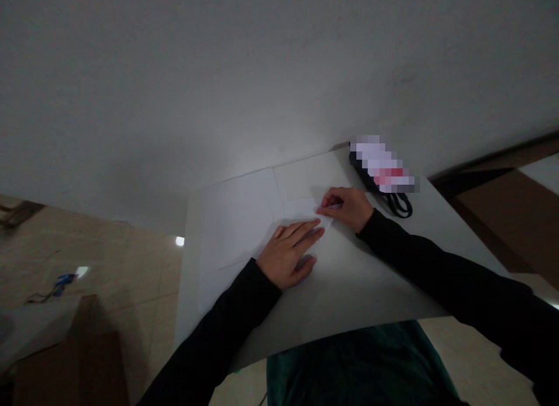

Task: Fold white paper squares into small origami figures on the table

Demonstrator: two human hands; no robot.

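Note:
A small white sheet of paper (301, 207) lies on the white table (349, 278), partly under my hands. My left hand (293, 251) rests on it with fingers stretched and spread, pressing near its lower edge. With thumb and fingertips together, my right hand (347, 208) pinches the paper's right end, which looks lifted or folded over. Larger white sheets of paper (236, 219) spread to the left, partly beneath my left forearm. The exact fold is hard to make out in the dim light.
A black pouch (364, 173) with a strap and a blurred-out top lies at the table's back right. The wall (262, 103) rises behind the table. Cardboard boxes (515, 214) stand at the right, and a brown box (74, 365) stands at lower left. A blue object (64, 282) lies on the tiled floor.

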